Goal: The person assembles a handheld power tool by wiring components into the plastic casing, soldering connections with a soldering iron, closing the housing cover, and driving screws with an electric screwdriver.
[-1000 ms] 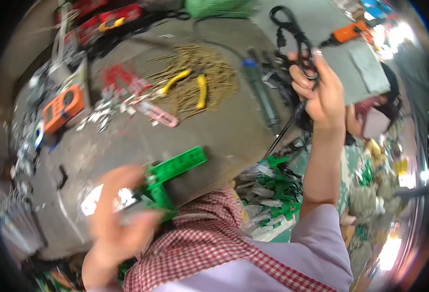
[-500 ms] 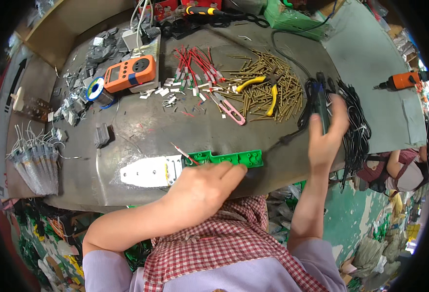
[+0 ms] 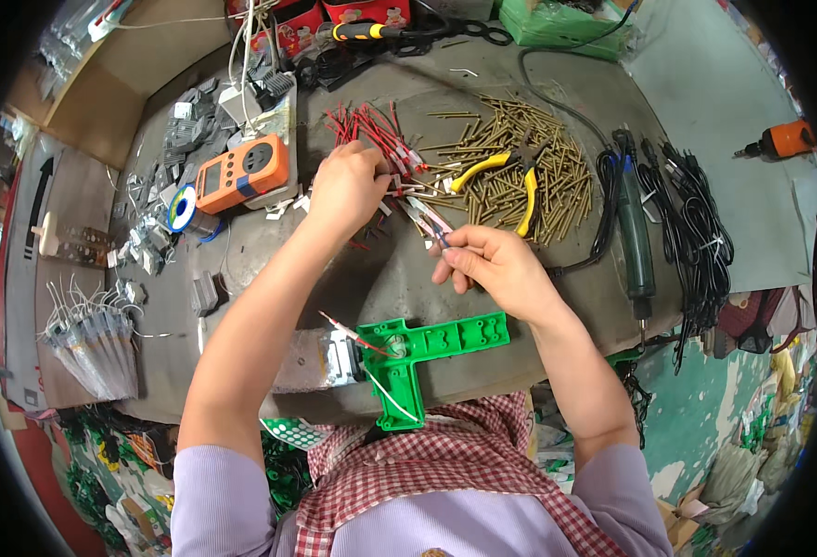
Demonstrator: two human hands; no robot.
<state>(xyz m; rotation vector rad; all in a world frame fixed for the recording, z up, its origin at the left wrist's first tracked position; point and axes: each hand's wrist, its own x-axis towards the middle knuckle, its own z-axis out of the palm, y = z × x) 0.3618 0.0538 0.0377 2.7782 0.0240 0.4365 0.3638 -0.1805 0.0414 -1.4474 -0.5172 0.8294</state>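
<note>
My left hand (image 3: 348, 190) is curled over a bunch of red wires (image 3: 371, 125) with small white connectors; its fingertips are hidden among them. Just to the right, my right hand (image 3: 492, 265) pinches the handle end of pink-handled snips (image 3: 426, 215), fingers closed. Before me lies a green plastic housing half (image 3: 459, 338), T-shaped, open side up. A red-and-white wire and a white wire (image 3: 390, 395) come out of it. A pale flat part (image 3: 306, 362) adjoins the housing on the left, partly behind my left forearm.
Yellow-handled pliers (image 3: 531, 190) lie on a heap of brass-coloured screws (image 3: 566, 190). A dark green electric screwdriver (image 3: 633, 241) rests at the right beside black cables (image 3: 696, 213). An orange meter (image 3: 241, 172), a solder spool (image 3: 186, 212) and grey parts (image 3: 186, 135) occupy the left.
My right hand has left the electric screwdriver and moved left to take the snips. My left hand has gone from the green housing up to the red wires, uncovering the housing's lower leg.
</note>
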